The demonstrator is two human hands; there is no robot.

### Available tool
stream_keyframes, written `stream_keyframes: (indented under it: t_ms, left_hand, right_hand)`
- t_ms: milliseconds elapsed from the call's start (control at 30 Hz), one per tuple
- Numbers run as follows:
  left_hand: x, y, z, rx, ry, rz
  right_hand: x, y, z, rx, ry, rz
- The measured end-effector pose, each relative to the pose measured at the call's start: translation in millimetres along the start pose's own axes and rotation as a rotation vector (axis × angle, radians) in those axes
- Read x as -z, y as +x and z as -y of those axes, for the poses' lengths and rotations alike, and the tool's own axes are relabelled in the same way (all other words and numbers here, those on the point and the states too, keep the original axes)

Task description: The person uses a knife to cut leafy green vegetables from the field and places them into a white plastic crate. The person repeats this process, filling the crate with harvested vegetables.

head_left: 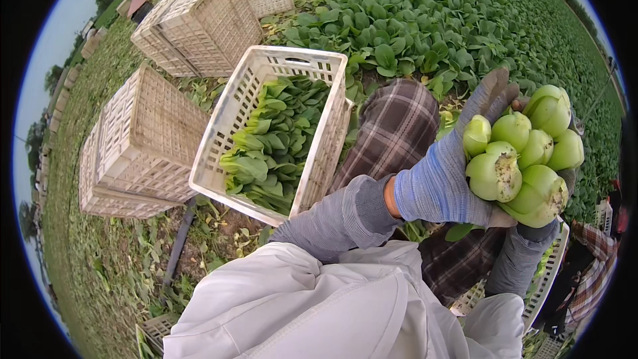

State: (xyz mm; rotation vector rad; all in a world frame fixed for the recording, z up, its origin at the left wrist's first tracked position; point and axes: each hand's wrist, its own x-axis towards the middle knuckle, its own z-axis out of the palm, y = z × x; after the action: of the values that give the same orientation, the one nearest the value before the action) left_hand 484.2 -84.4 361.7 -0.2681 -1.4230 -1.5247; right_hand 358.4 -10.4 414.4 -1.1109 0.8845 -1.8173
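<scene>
A bunch of several bok choy heads is held up at the right, their pale cut bases facing me. Soil specks mark some of the bases. My left hand, in a blue-grey knit glove, is wrapped around the near side of the bunch. My right hand grips its far side and is mostly hidden behind the heads. To the left of my knee, an off-white plastic crate holds rows of green leafy bok choy lying inside it.
Stacked wicker-patterned plastic crates stand behind, and more crates stand left. Growing bok choy fills the far right. A dark strip lies on leaf-littered ground. Another crate and a person in a plaid sleeve are at right.
</scene>
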Motion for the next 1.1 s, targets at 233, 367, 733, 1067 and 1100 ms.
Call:
stream_keyframes:
  t_ms: [233,367,733,1067,1100]
  left_hand:
    - [22,-20,-22,0.044,0.196,0.033]
    - [27,-36,-23,0.103,0.049,-0.202]
    - [233,-36,-63,0.427,0.912,-0.368]
    - [405,-101,76,0.885,1.71,0.249]
    - [418,-110,91,0.772,1.705,0.276]
  right_hand:
    - [-17,-7,-19,-0.081,0.247,0.256]
    - [-2,9,-45,-0.223,0.067,-0.074]
    - [108,80,-3,-0.147,-0.204,0.12]
    - [150,79,-14,-0.089,-0.143,-0.111]
    - [151,78,-14,-0.13,-0.136,-0.125]
